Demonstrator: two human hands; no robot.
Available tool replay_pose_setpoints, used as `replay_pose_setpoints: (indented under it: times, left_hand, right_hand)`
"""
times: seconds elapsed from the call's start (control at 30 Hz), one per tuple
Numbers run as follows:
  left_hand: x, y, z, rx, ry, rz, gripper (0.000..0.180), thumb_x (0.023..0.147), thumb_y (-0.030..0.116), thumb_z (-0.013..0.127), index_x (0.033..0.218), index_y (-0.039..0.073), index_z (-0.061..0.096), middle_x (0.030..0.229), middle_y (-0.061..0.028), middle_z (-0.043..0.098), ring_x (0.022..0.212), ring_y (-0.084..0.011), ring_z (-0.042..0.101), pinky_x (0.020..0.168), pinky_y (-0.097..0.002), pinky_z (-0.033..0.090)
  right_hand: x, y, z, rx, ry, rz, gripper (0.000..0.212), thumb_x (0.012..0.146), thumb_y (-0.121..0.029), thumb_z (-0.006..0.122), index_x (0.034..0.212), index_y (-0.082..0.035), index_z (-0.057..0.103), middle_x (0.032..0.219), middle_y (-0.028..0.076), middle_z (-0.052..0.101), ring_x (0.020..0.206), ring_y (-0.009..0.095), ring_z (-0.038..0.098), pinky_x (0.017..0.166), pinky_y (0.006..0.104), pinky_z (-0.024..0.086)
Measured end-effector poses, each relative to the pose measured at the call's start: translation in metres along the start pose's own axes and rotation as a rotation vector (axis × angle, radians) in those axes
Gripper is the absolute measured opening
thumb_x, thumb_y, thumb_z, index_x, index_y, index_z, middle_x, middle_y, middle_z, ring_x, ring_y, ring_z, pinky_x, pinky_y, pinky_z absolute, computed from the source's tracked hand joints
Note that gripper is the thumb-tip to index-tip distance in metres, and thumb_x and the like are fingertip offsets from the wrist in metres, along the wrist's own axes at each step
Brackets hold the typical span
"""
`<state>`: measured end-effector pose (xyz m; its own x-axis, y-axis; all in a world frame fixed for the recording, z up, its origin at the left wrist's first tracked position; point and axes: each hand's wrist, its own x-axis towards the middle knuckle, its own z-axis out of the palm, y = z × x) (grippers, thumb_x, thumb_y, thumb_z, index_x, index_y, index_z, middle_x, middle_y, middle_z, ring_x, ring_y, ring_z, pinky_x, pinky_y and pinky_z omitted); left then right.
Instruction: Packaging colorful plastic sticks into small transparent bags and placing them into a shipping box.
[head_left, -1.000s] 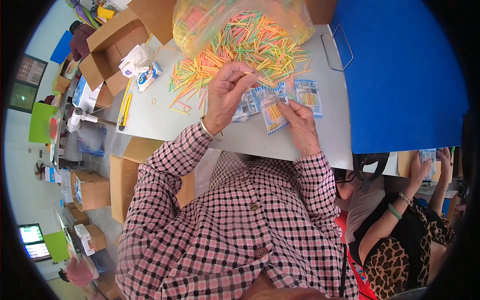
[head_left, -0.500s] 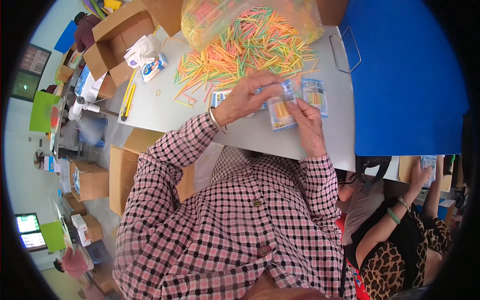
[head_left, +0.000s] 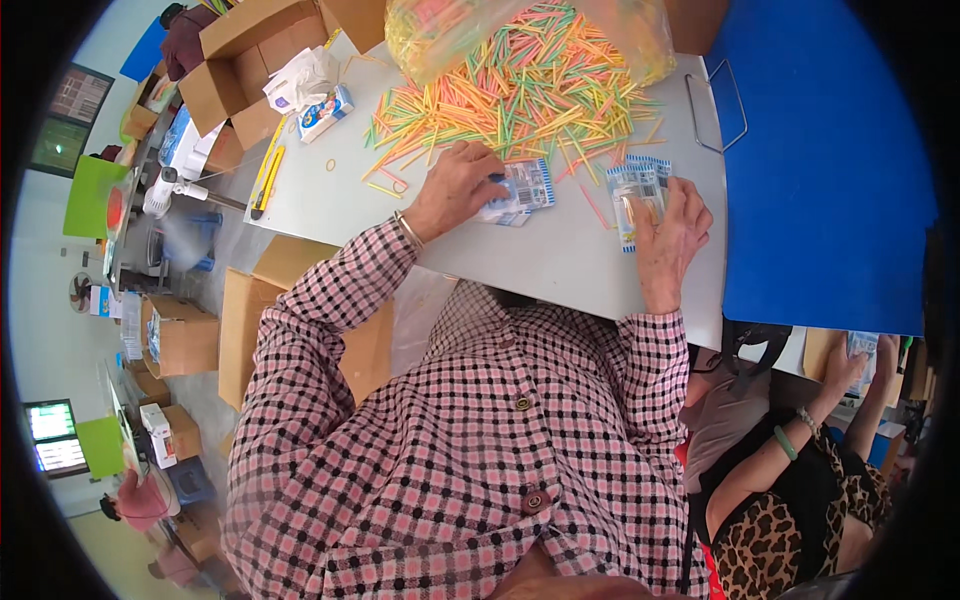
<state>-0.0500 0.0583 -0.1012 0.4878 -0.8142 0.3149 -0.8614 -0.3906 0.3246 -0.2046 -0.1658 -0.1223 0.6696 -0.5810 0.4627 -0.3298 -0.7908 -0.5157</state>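
My left hand (head_left: pixel 458 190) has its fingers curled over the left end of a small pile of flat blue-and-white packets (head_left: pixel 530 187) on the table, pinching at them. How many layers it grips is hidden. To the right, my right hand (head_left: pixel 676 235) holds a clear packet with blue striped edges (head_left: pixel 626 190), thumb across its front and fingers along its right side. Yellowish sticks show inside it. This packet lies over another similar packet (head_left: pixel 655 163), which peeks out behind. Beyond both hands spreads a large heap of thin pink, yellow, green and orange sticks (head_left: pixel 520 100).
A clear plastic bag (head_left: pixel 430 45) lies behind the heap. At left are a yellow cutter knife (head_left: pixel 268 183), a tissue pack (head_left: pixel 325 113) and an open carton (head_left: pixel 265 60). A blue board (head_left: pixel 820 170) with a wire handle (head_left: pixel 718 108) borders the right. A co-worker's hands (head_left: pixel 865 365) hold a packet.
My right hand has carried the filled packet right and down onto the other one. My left hand has let go of it and moved left to the flat pile. The view shifted slightly.
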Motion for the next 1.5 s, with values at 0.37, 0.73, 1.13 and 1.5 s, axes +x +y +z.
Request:
replay_pose_setpoints:
  times: [0.37, 0.73, 1.13, 1.5]
  left_hand:
    - [0.012, 0.027, -0.029, 0.105, 0.182, 0.313, 0.021, 0.067, 0.009, 0.068, 0.088, 0.008, 0.064, 0.092, -0.0048, 0.056, 0.086, -0.0239, 0.052, 0.074, -0.0359, 0.040]
    - [0.019, 0.042, -0.019, -0.281, 0.347, 0.089, 0.024, 0.070, 0.005, 0.069, 0.094, 0.003, 0.063, 0.091, -0.0101, 0.060, 0.079, -0.0254, 0.058, 0.069, -0.0340, 0.046]
    - [0.027, 0.058, -0.039, -0.198, 0.194, 0.171, 0.018, 0.075, 0.010, 0.066, 0.091, 0.004, 0.062, 0.088, -0.0084, 0.059, 0.084, -0.0251, 0.054, 0.079, -0.0354, 0.042]
    - [0.006, 0.046, -0.020, -0.223, 0.151, 0.120, 0.010, 0.076, 0.015, 0.064, 0.079, 0.006, 0.064, 0.077, -0.0073, 0.057, 0.080, -0.0253, 0.052, 0.075, -0.0353, 0.038]
  right_hand:
    - [-0.001, -0.058, 0.000, 0.401, -0.056, -0.310, 0.040, 0.078, -0.021, 0.069, 0.108, 0.001, 0.055, 0.108, 0.009, 0.054, 0.095, 0.024, 0.049, 0.081, 0.0318, 0.040]
    - [-0.011, -0.058, 0.018, 1.137, -0.592, 0.188, 0.029, 0.086, -0.020, 0.062, 0.103, 0.003, 0.055, 0.088, 0.000, 0.057, 0.077, 0.005, 0.049, 0.070, 0.0196, 0.042]
    - [-0.003, -0.063, 0.000, 0.848, -0.482, -0.057, 0.014, 0.086, -0.011, 0.057, 0.086, 0.002, 0.060, 0.064, 0.003, 0.055, 0.059, 0.006, 0.045, 0.054, 0.0233, 0.038]
    - [-0.012, -0.061, 0.005, 0.842, -0.441, -0.098, 0.017, 0.084, -0.010, 0.061, 0.076, 0.003, 0.054, 0.057, 0.004, 0.049, 0.054, 0.007, 0.038, 0.049, 0.0241, 0.034]
